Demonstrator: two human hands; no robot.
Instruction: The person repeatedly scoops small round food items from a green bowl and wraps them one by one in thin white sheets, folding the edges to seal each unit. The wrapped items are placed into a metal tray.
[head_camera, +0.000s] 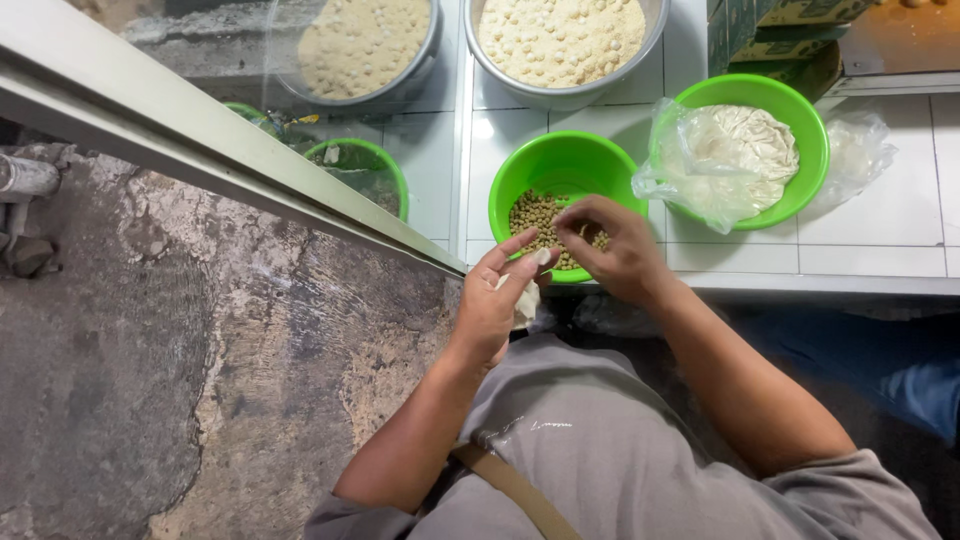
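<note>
My left hand (497, 295) is held palm up at the counter's front edge, cradling a small white piece of dough (527, 290) between thumb and fingers. My right hand (612, 246) reaches over the near rim of a green bowl (520, 170) holding several small olive-green balls (535, 212); its fingertips are pinched together above the balls, and I cannot tell whether they hold one. Both hands are close together, almost touching.
A second green bowl (812, 120) at the right holds a clear plastic bag of pale dough (735, 150). Two metal basins of beige crumbs with small balls (560, 40) (362, 42) stand at the back. The white tiled counter (880, 235) meets a glass pane with a metal frame (230, 165) on the left.
</note>
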